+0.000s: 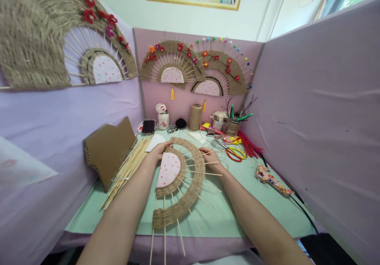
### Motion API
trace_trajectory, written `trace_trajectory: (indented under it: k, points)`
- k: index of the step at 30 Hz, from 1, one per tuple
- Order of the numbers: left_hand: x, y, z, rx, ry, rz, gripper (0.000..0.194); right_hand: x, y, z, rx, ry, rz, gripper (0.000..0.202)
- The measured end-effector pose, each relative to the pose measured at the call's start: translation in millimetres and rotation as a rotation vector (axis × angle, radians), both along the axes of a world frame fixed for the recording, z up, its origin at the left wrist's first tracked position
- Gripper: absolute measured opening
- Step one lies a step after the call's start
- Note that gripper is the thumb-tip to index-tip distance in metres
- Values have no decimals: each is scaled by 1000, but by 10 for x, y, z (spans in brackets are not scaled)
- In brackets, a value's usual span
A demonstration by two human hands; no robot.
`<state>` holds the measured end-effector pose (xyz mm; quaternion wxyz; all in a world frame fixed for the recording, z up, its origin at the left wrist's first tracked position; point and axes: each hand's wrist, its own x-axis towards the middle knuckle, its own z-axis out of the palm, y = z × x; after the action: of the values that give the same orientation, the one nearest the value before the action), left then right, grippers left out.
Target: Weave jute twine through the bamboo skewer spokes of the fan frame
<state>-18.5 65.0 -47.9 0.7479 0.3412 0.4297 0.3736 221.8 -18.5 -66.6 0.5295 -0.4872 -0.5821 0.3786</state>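
Note:
A half-round fan frame of twine woven over thin sticks is held above the green tabletop, its sticks pointing right and down. Its flat side faces left, with a pink-dotted half-circle inside the inner band. My left hand grips the frame's upper left end, fingers partly hidden behind it. At the upper right, my right hand is closed around the outer band and a stick. Beneath and beside the frame, some thin sticks and wire lie on the table.
Left of the frame lie a bundle of sticks and brown cardboard. Behind stands a twine spool. Scissors, red stems and a patterned glue gun are on the right. Finished fans hang on the partitions.

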Motion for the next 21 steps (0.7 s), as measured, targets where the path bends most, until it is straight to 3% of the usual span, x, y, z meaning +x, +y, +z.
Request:
trace_trajectory:
  k: [4,11,15,21]
  points:
    - [-71,-70,42,-44,-65,26,23,7,-9,6,-12,8,42,28]
    - [-114,-177,52,-40,-148,66,25,7,-4,-7,-95,237,-1,37]
    - [-210,-298,46,-1,-158,-22,4,63,-5,3,-128,234,-60,41]
    - [-438,-490,56,121,-95,-228,26,46,-5,-25,-160,202,-41,38]
